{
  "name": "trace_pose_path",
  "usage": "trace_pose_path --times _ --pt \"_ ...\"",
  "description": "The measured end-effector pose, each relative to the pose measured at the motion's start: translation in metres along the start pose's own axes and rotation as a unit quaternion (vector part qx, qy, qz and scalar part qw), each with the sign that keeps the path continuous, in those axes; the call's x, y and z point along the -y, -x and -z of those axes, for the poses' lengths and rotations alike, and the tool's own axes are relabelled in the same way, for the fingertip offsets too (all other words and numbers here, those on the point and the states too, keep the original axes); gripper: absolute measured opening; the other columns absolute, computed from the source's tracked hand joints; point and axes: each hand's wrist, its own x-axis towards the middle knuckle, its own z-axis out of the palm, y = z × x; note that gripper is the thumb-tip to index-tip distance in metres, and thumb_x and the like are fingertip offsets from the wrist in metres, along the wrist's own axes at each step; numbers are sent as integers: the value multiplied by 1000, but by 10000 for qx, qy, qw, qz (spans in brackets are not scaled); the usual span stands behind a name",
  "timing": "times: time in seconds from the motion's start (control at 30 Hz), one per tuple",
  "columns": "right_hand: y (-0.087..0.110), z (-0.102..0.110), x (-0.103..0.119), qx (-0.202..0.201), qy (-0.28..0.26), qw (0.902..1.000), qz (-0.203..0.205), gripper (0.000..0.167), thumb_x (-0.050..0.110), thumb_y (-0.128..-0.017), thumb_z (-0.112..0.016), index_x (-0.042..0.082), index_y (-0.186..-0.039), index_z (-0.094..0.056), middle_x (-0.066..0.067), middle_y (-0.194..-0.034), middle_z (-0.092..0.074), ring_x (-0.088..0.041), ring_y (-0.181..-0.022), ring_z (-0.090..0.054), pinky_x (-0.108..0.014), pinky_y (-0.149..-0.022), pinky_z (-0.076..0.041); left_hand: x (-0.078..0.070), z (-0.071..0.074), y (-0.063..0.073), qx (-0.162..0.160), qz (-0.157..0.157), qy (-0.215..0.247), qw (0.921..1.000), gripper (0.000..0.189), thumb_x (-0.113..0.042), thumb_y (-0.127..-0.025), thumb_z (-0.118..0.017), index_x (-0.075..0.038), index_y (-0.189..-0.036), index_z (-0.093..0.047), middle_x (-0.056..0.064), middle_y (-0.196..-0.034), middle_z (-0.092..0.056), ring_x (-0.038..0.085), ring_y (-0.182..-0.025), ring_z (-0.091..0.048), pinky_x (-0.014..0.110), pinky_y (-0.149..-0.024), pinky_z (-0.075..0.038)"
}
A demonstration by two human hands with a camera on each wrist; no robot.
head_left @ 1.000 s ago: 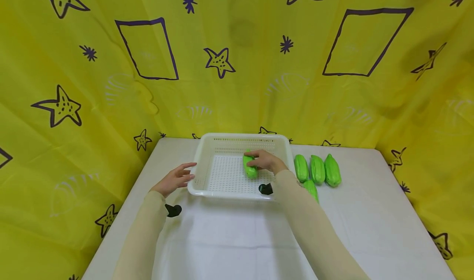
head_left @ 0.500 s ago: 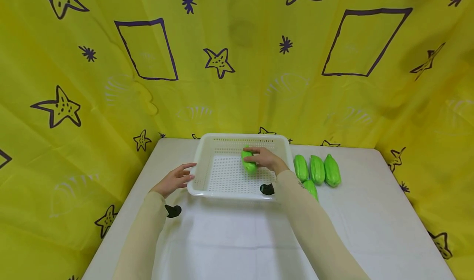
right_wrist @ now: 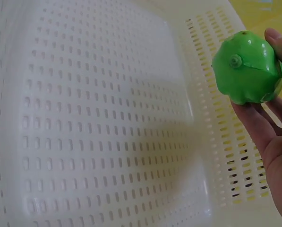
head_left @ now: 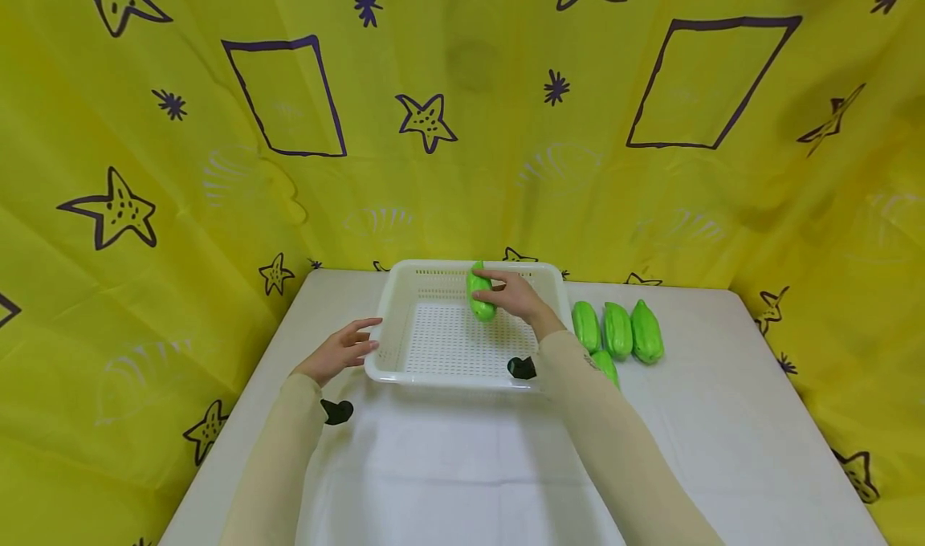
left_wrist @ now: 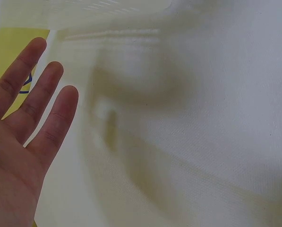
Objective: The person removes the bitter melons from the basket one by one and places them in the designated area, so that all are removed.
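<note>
In the head view my right hand (head_left: 515, 295) holds a long, ridged green papaya (head_left: 478, 293) above the far part of a white plastic basket (head_left: 462, 380). Thumb and fingers grip its sides in the right wrist view, where the lobed end of the papaya (right_wrist: 247, 68) faces the camera. My left hand (head_left: 338, 353) is at the basket's left rim, its fingers relaxed and slightly spread. Whether its fingertips touch the rim I cannot tell. In the left wrist view the left hand (left_wrist: 29, 118) has nothing in its fingers.
Several more green papayas (head_left: 617, 331) lie on the white table (head_left: 462, 466) right of the basket; the right forearm partly covers one. Yellow curtains (head_left: 462, 193) with dark drawings hang behind and at both sides. Perforations cover the basket floor (right_wrist: 98, 109).
My right hand has raised the papaya from low inside the basket, up and slightly toward the back left. The left hand and the basket have stayed in place.
</note>
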Motion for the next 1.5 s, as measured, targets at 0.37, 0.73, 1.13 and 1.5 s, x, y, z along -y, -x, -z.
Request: trace_pose_path --times 0.37,0.73,1.13,1.5 --pt "21 25 21 -682 -40 9976 145 58 34 -91 -71 18 -142 -52 -17 -144 -46 -33 -120 -57 -50 -89 -53 -4 -2 3 77 -339 49 9994 60 -35 -96 -63 -23 -149 -39 17 -149 -40 36 -130 -46 52 -106 -41" --pt "51 36 26 -1121 206 9929 326 53 28 -89 -74 17 -137 -57 -14 -142 -48 -36 -117 -58 -40 -82 -57 -5 0 4 90 -302 35 9995 64 -39 -93 -65 -23 -149 -39 18 -152 -37 38 -134 -41 53 -106 -41" --pt "94 46 22 -1375 161 9903 133 53 32 -89 -73 20 -138 -56 -12 -144 -47 -37 -118 -57 -40 -80 -57 -4 -1 4 59 -258 -1 9997 65 -41 -92 -66 -24 -149 -39 20 -151 -36 38 -136 -38 52 -105 -41" --pt "133 58 5 -1525 118 9882 94 53 31 -92 -70 15 -140 -53 -12 -151 -38 -39 -116 -54 -32 -77 -55 -4 -1 5 59 -260 -6 9996 65 -40 -93 -65 -23 -150 -38 21 -151 -36 39 -136 -38 54 -106 -40"
